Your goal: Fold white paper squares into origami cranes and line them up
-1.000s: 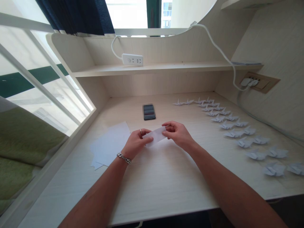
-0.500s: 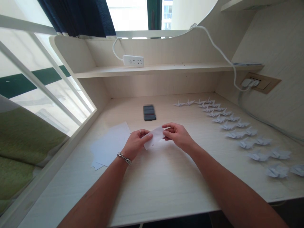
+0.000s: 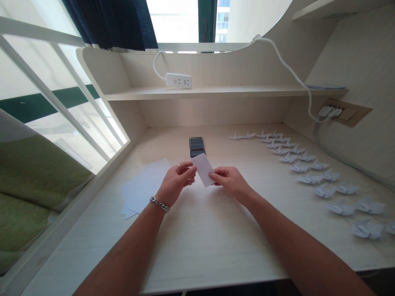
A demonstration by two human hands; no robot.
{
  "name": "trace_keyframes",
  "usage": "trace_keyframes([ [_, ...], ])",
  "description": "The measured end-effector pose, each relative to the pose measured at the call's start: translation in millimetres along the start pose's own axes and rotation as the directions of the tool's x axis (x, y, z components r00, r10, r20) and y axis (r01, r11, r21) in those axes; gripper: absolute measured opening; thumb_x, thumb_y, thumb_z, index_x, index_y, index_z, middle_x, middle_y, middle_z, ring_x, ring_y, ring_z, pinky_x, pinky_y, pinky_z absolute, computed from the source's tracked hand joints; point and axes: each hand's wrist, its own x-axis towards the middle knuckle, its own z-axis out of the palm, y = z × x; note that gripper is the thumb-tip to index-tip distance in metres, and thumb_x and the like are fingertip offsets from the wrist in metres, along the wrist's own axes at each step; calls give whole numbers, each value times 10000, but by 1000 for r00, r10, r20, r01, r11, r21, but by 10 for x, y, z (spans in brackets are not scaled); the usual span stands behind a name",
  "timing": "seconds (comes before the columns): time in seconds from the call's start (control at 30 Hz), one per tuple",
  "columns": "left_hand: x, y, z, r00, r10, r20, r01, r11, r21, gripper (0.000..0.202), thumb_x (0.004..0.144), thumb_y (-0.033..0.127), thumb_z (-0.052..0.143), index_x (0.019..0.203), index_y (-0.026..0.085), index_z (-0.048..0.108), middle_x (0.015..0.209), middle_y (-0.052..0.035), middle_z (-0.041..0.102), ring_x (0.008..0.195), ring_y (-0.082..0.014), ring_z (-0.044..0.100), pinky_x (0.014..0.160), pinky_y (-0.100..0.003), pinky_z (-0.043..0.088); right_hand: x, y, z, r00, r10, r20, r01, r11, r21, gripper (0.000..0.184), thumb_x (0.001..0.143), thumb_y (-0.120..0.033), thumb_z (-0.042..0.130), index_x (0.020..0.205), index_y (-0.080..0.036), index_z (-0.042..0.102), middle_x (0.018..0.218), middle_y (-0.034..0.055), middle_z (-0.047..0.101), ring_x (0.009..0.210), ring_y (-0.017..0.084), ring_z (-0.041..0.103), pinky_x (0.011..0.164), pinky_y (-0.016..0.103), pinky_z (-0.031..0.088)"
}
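Head view, paper [image 3: 203, 167] in right hand [image 3: 230, 180], plugs [image 3: 325, 111] in wall socket [image 3: 350, 114]

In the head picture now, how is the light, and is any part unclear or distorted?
Head view: the window glares almost white; soft shadows lie on the desk beside the arms. Same view: the dark object beyond the held paper is partly pixelated; the nearest paper birds, at right, look soft and stretched.

A dark blue curtain [image 3: 114, 24] hangs at upper left. Near top centre, a white power strip [image 3: 179, 81] sits on a shelf [image 3: 222, 92].
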Motion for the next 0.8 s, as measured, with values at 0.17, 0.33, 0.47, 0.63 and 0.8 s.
trace_keyframes([
  [0.17, 9, -76, 27, 1000, -15, -18, 18, 980, 199, 283, 702, 396, 717, 721, 128, 630, 654, -22, 617, 624, -121, 560, 627, -259, 452, -8, 4, 18, 986, 138, 94, -155, 967, 201, 291, 718, -408, 702, 802, -130, 710, 768, 51, 685, 703, 146, 619, 685, 278, 478],
  [0.33, 11, -105, 40, 999, 8, 44, -20, 959, 281, 227, 701, 345, 703, 747, 126, 661, 668, -33, 646, 628, -131, 567, 630, -268, 458, -2, 15, -20, 990, 130, 55, -140, 943, 302, 247, 655, -338, 758, 796, -152, 677, 744, 26, 675, 678, 132, 616, 691, 293, 499],
  [0.47, -6, -77, 47, 999, 23, 23, -28, 968, 249, 257, 702, 348, 689, 832, 127, 683, 808, -65, 705, 704, -159, 618, 669, -284, 485, -3, 9, -44, 980, 185, 74, -195, 964, 178, 193, 658, -297, 751, 705, -144, 642, 662, 30, 663, 648, 136, 624, 647, 278, 503],
  [0.63, -36, -40, 61, 998, 31, 51, -49, 914, 403, 237, 721, 335, 668, 840, 135, 713, 793, -59, 720, 694, -166, 630, 628, -257, 466, 0, -48, -124, 989, 145, 30, -147, 983, 112, 198, 712, -309, 723, 808, -148, 656, 663, 25, 671, 619, 126, 630, 596, 248, 503],
  [0.8, -36, -59, 60, 998, -16, 57, -6, 927, 374, 250, 701, 347, 698, 819, 126, 704, 749, -59, 717, 656, -161, 626, 575, -243, 449, 24, -79, -161, 977, 190, 94, -194, 980, 35, 197, 689, -293, 752, 709, -133, 637, 581, 36, 656, 581, 136, 640, 558, 236, 503],
])
